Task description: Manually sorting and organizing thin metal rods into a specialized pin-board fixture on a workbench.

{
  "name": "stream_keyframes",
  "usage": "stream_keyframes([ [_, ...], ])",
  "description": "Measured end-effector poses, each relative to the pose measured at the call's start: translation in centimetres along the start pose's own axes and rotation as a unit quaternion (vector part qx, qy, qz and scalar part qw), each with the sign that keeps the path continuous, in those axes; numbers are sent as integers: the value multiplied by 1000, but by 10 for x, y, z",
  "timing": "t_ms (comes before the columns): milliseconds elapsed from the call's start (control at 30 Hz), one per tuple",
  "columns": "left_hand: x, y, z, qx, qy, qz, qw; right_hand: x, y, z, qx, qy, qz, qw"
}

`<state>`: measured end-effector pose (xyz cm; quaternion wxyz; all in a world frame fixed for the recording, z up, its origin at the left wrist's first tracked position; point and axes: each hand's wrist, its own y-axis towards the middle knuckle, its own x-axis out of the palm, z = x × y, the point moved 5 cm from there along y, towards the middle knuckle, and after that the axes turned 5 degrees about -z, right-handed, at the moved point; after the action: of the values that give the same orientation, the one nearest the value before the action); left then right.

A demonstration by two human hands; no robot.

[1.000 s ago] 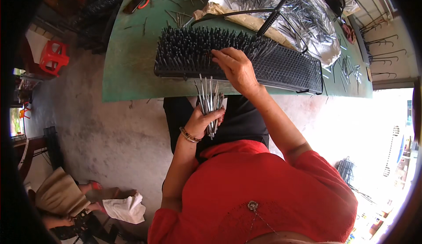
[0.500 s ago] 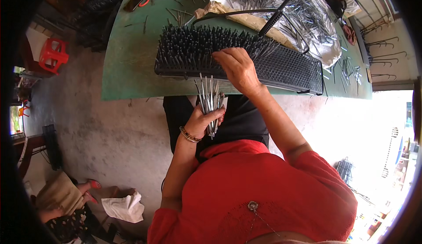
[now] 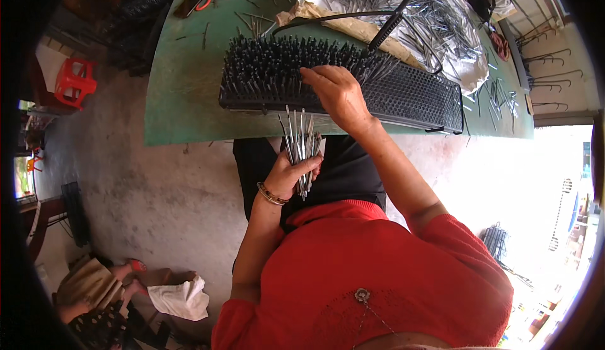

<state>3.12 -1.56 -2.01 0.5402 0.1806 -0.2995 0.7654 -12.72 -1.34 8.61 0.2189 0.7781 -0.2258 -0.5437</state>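
A bundle of thin metal rods (image 3: 300, 137) stands fanned out in my left hand (image 3: 289, 172), which is wrapped round its lower part just off the table's front edge. My right hand (image 3: 341, 95) is over a long black rack with a grid of holes (image 3: 413, 95). Its fingers are bent together among the rods (image 3: 265, 66) that stand upright in the rack's left half. What those fingertips hold, if anything, is hidden. Toward the right, the rack's holes show no rods.
A heap of loose rods (image 3: 435, 19) lies on white wrapping behind the rack. A black bar (image 3: 387, 30) slants above it. On the green table (image 3: 183, 107) are a phone (image 3: 194, 0) and orange-handled scissors (image 3: 204, 1). Another person (image 3: 104, 293) sits at lower left, near a red stool (image 3: 75, 83).
My right hand has shifted slightly left and up along the rack. The left hand keeps its hold on the rods. At lower left, the other person's leg and cloth have moved.
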Motion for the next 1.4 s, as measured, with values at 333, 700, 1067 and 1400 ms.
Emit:
stream_keyframes([
  [333,2,1,0,-11,4,-14,1000,-2,0,0,-9,8,-7,1000],
  [700,0,1,1,-15,12,-6,1000,-6,-10,6,45,45,11,998],
  [1067,4,0,6,-14,20,11,1000,-7,7,-4,-67,14,-58,996],
  [1400,5,1,5,-9,3,25,1000,-6,5,2,-31,26,-38,998],
])
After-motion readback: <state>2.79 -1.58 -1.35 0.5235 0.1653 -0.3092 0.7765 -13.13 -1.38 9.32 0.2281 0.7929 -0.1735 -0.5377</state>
